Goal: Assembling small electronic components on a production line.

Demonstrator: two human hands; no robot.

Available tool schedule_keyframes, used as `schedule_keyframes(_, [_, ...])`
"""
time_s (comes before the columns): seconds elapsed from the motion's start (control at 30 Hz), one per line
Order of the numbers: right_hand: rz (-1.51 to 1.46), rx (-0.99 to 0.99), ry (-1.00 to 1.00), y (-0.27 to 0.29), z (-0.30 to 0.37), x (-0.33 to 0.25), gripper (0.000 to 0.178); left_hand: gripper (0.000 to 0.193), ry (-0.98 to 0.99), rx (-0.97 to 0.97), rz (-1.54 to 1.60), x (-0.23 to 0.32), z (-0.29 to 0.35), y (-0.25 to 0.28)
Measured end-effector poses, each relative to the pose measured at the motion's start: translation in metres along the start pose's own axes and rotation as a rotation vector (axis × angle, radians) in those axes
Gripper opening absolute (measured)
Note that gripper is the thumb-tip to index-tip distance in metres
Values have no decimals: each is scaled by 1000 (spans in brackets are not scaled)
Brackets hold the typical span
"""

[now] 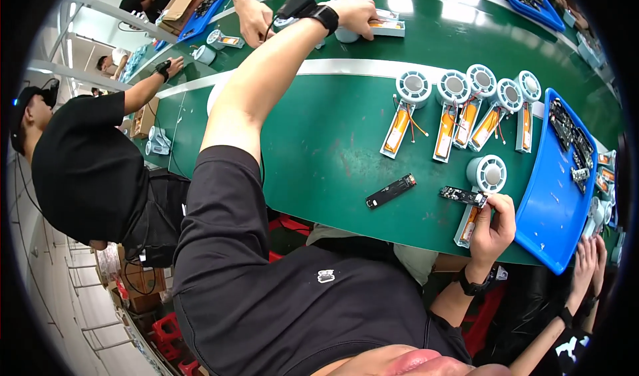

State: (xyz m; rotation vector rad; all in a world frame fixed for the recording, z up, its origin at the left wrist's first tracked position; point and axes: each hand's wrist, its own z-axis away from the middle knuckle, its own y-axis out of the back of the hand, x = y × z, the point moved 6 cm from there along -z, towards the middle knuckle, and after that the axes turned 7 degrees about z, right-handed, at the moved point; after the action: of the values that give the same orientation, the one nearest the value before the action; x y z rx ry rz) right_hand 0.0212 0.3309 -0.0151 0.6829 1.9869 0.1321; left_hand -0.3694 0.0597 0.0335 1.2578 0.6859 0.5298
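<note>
Finished row: five white round-headed fan units with orange batteries (459,106), 1 o'clock on green tabletop (319,150).
Right hand (494,226): grip closed on sixth unit (480,189), small green circuit board (462,195) at its neck.
Left hand (353,13): 12 o'clock, grip on far white unit (386,26), closure unclear.
Unfitted: black circuit strip (391,191) lying loose, centre.

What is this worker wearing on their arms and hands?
Both hands are bare, with no gloves. The left hand has a black wristband with a small black device strapped beside it. The right hand has a black watch-like band at the wrist. Short black sleeves leave the forearms uncovered.
</note>
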Motion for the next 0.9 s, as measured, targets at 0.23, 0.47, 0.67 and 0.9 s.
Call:
schedule_keyframes(0.23, [-17, -13, -28, -2, 2, 3, 11, 32, -171, -35, -203, 42, 86, 10])
schedule_keyframes(0.47, [3, -22, 7, -3, 0, 3, 12, 5, -489, 121, -276, 98, 174, 25])
schedule_keyframes(0.67, [19, -13, -4, -4, 3, 6, 11, 6, -709, 256, -243, 146, 168, 10])
schedule_keyframes(0.9, [23, 17, -78, 5, 9, 10, 11, 33, -668, 440, 260, 110, 191, 46])
